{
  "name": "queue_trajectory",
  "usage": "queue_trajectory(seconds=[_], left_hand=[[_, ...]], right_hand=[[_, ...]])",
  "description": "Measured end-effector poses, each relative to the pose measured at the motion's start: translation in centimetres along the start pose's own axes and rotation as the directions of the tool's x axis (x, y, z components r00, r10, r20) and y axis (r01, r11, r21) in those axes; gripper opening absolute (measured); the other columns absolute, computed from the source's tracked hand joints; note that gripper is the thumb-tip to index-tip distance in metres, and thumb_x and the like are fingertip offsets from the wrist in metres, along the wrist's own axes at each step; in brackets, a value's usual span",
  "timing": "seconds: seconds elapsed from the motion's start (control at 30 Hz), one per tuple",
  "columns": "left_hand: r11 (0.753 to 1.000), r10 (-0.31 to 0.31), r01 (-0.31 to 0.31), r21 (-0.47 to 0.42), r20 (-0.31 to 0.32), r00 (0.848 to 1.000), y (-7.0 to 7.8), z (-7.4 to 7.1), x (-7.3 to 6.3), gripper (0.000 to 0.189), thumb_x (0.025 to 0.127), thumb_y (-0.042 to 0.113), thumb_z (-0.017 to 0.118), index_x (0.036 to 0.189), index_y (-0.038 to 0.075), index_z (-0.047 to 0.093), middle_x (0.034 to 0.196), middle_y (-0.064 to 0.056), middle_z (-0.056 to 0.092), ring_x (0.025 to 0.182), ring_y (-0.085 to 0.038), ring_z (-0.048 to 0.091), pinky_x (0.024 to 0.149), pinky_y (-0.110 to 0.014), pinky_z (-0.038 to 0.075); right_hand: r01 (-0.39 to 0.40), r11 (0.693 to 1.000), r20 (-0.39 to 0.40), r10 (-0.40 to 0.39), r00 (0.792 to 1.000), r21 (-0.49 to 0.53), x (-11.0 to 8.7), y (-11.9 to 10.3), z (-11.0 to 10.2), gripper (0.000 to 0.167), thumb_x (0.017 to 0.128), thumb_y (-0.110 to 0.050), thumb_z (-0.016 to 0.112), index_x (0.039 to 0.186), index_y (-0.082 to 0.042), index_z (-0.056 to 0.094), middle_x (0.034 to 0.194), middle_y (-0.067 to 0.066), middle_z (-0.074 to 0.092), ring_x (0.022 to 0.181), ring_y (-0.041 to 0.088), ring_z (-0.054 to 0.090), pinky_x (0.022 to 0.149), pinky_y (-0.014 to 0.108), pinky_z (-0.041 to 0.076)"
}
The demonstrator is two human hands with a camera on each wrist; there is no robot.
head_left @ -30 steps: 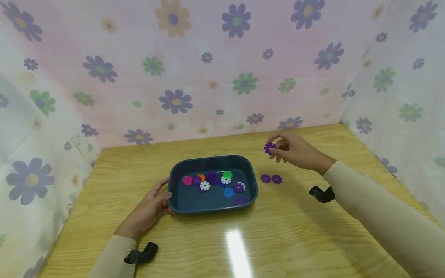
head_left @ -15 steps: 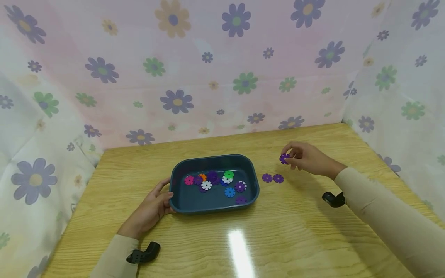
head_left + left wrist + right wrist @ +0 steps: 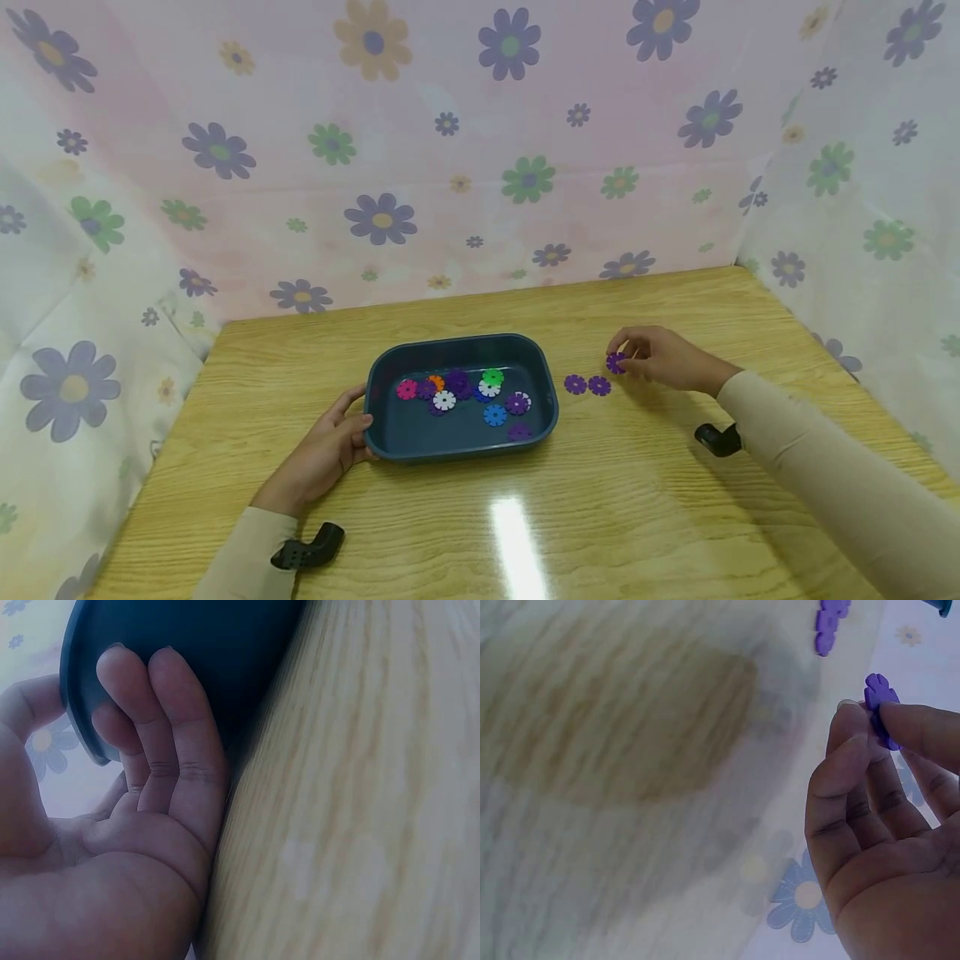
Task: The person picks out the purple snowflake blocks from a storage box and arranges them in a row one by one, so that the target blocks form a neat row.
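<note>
My right hand pinches a purple notched plastic disc between thumb and fingertips, low over the table's right part. In the right wrist view the held disc appears nearly edge-on. Just left of it, two purple discs lie side by side on the wood. With my left hand I hold the left end of a dark teal plastic tray, thumb at the rim. From the left wrist, fingers show against the tray's outer wall. Inside the tray lie several notched discs in pink, orange, purple, white, green and blue.
The wooden table meets a flower-printed cloth at the back, and similar cloth hangs at both sides. A black wrist mount sits on the left sleeve, another mount on the right. Light glares off the table's front.
My right hand has moved right, then down toward the table, with the purple disc still pinched. My left hand and the tray stay put.
</note>
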State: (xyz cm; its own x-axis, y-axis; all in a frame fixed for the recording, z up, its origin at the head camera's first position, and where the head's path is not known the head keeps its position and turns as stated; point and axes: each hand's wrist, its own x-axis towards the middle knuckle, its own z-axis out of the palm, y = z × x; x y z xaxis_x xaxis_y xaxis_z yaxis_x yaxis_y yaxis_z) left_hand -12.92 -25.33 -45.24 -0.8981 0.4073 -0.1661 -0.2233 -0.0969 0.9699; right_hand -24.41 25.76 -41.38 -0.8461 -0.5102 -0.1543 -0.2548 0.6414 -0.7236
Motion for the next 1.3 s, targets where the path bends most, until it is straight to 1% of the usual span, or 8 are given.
queue_trajectory(seconds=[0.2,0.4,0.47,0.63,0.87,1.07,1.3], left_hand=[[1.0,0.001,-0.002,-0.009,0.0,1.0,0.2,0.0,0.1,0.065,0.108,0.017,0.043,0.158,0.007,0.004,0.099,0.0,0.069,0.08,-0.007,0.067,0.077,-0.027,0.056],[1.0,-0.014,0.014,-0.025,0.0,1.0,-0.3,0.3,-0.1,0.065,0.108,0.018,0.043,0.158,0.008,0.002,0.099,0.0,0.069,0.081,-0.007,0.067,0.078,-0.026,0.056],[1.0,-0.005,0.005,-0.023,0.004,1.0,-0.3,0.3,-0.2,0.066,0.108,0.018,0.043,0.158,0.007,0.001,0.098,0.0,0.069,0.08,-0.007,0.067,0.077,-0.026,0.056],[1.0,0.012,-0.012,-0.019,0.009,1.0,-0.1,0.2,-0.2,0.067,0.108,0.018,0.043,0.158,0.006,0.0,0.1,0.0,0.069,0.081,-0.007,0.068,0.077,-0.026,0.056],[1.0,0.003,-0.003,-0.004,0.005,1.0,0.1,0.2,-0.2,0.067,0.108,0.019,0.044,0.159,0.008,0.002,0.1,-0.001,0.069,0.082,-0.007,0.067,0.078,-0.027,0.056],[1.0,0.002,-0.001,-0.006,0.007,1.0,0.1,0.1,-0.1,0.066,0.108,0.019,0.044,0.159,0.008,0.002,0.1,-0.001,0.069,0.082,-0.007,0.067,0.078,-0.027,0.056],[1.0,-0.002,0.002,-0.006,0.007,1.0,0.1,0.1,-0.1,0.068,0.108,0.02,0.045,0.158,0.008,0.001,0.102,-0.001,0.069,0.082,-0.007,0.067,0.078,-0.027,0.056]], right_hand=[[0.022,0.998,0.019,-0.021,1.0,-0.052,-0.1,0.6,0.1,0.019,0.098,-0.004,0.061,0.115,-0.011,0.065,0.099,0.008,0.069,0.087,0.019,0.064,0.075,0.03,0.053],[0.009,0.994,0.054,-0.003,0.999,-0.108,-0.5,1.3,0.4,0.018,0.098,-0.006,0.062,0.114,-0.013,0.067,0.095,0.003,0.068,0.086,0.016,0.062,0.075,0.029,0.051],[0.022,0.993,0.06,-0.015,0.998,-0.12,-0.4,1.4,0.5,0.019,0.097,-0.007,0.063,0.114,-0.012,0.067,0.094,0.003,0.068,0.085,0.015,0.062,0.075,0.028,0.051],[0.027,0.991,0.063,-0.019,0.998,-0.13,-0.1,1.4,0.7,0.019,0.096,-0.006,0.065,0.114,-0.012,0.068,0.095,0.003,0.067,0.086,0.015,0.062,0.076,0.028,0.053],[0.013,0.989,0.064,-0.004,0.998,-0.147,-0.1,1.4,0.8,0.02,0.096,-0.007,0.065,0.115,-0.013,0.068,0.102,0.004,0.066,0.093,0.017,0.061,0.082,0.036,0.053],[0.004,0.992,0.073,0.005,0.997,-0.128,0.0,1.4,0.8,0.02,0.096,-0.006,0.065,0.115,-0.012,0.067,0.103,0.005,0.065,0.092,0.018,0.059,0.082,0.036,0.052],[0.0,0.992,0.074,0.009,0.997,-0.123,0.1,1.3,0.9,0.02,0.095,-0.008,0.067,0.115,-0.011,0.064,0.104,0.006,0.064,0.093,0.018,0.059,0.084,0.036,0.053]])
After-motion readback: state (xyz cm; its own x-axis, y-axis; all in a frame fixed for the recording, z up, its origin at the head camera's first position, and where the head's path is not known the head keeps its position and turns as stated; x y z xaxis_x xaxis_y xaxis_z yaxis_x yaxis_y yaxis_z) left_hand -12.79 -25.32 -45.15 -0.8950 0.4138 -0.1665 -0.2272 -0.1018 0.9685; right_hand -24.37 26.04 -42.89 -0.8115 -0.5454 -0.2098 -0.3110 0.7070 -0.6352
